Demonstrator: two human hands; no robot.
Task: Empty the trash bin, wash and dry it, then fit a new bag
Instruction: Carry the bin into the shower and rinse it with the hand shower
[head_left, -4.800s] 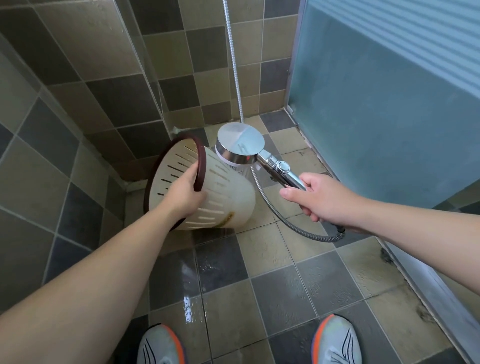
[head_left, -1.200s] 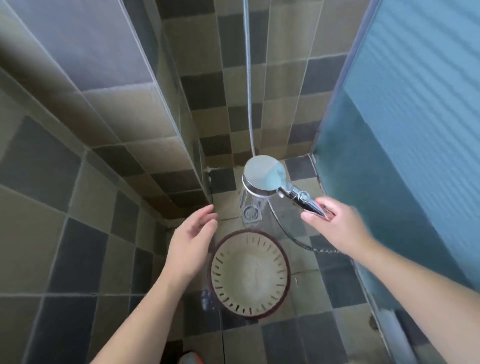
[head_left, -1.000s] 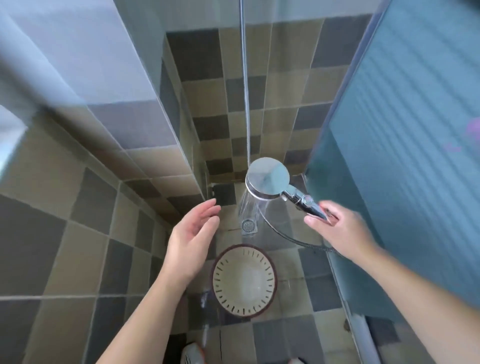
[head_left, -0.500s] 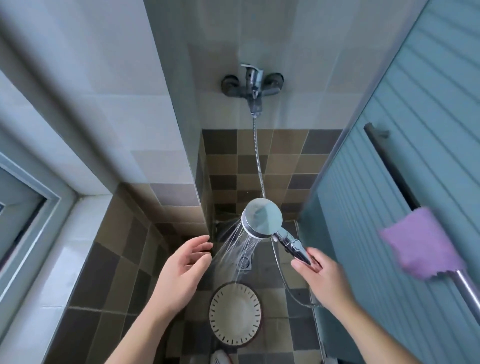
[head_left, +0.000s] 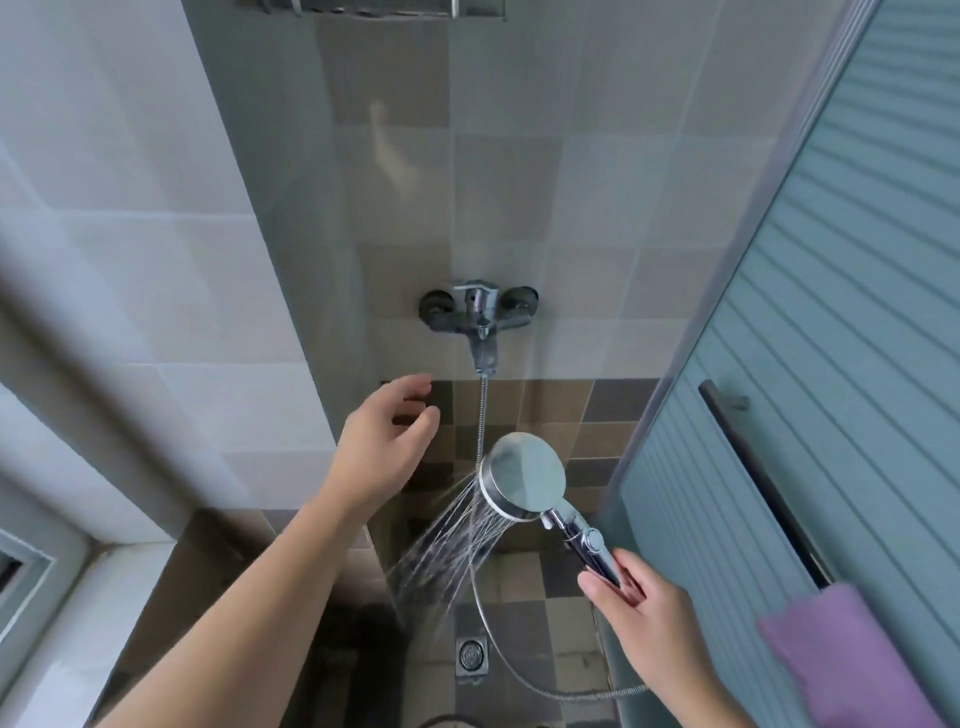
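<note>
My right hand (head_left: 649, 618) grips the handle of a chrome shower head (head_left: 524, 475), which sprays water down and to the left. My left hand (head_left: 382, 444) is raised with loosely spread fingers, holding nothing, below and left of the wall tap (head_left: 480, 317). Only a sliver of the trash bin's dark rim (head_left: 441, 721) shows at the bottom edge of the view, on the tiled floor.
A metal hose (head_left: 483, 415) runs from the tap down to the shower head. A floor drain (head_left: 471, 656) lies below the spray. A ribbed blue door (head_left: 831, 364) with a dark bar (head_left: 758, 478) stands right, a purple cloth (head_left: 841, 660) hanging on it.
The view has tilted upward, so the bin has dropped almost out of sight. My left hand has risen toward the tap. The shower head still sprays in my right hand.
</note>
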